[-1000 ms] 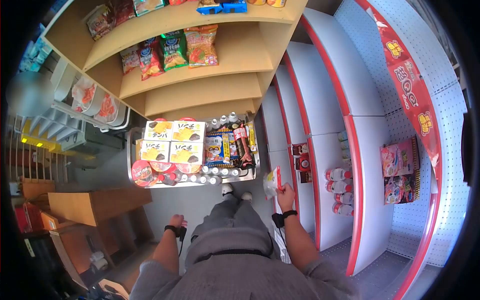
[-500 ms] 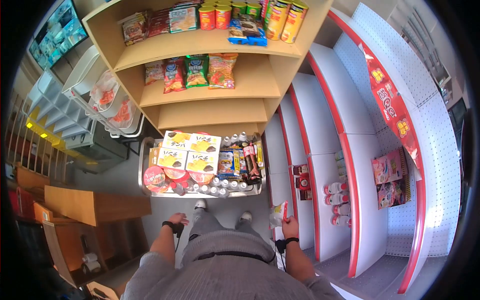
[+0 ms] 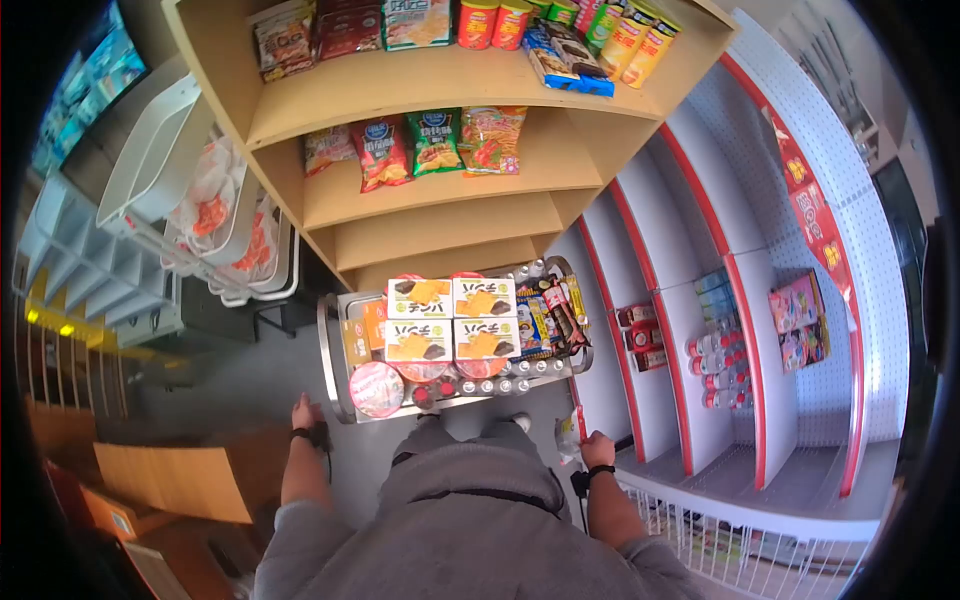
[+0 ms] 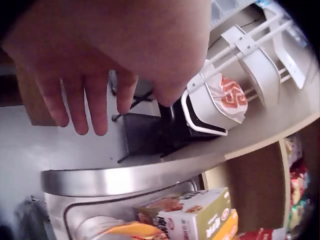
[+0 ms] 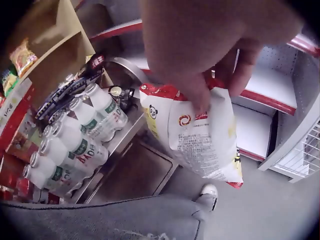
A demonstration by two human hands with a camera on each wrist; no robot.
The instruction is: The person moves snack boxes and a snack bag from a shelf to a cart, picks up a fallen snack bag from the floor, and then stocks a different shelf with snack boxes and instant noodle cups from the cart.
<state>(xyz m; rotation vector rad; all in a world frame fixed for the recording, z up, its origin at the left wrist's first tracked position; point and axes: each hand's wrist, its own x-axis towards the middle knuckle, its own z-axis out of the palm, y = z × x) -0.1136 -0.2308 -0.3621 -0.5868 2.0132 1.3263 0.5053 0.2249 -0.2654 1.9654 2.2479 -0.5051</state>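
Note:
In the head view my right hand (image 3: pixel 599 451) is at the right of my body. It pinches the top edge of a white and red snack bag (image 5: pixel 200 135), which hangs below the fingers in the right wrist view. Printed text covers the side of the bag facing that camera. My left hand (image 3: pixel 305 412) is held out on the left with nothing in it. Its fingers (image 4: pixel 75 107) point loosely downward in the left wrist view, beyond the metal rim (image 4: pixel 110 181) of a cart.
The cart carries snack boxes (image 3: pixel 422 341), a round tub (image 3: pixel 377 389) and white-capped bottles (image 5: pixel 82 142). Behind it stands a wooden shelf (image 3: pixel 440 205) with chip bags (image 3: pixel 382 152). White shelves with red edges (image 3: pixel 690 440) line the right; a white wire basket (image 3: pixel 740 530) is below.
The head view has turned, so cart and wooden shelf appear farther right. My left hand has moved outward to the left. The right hand still holds the snack bag, now lower in view.

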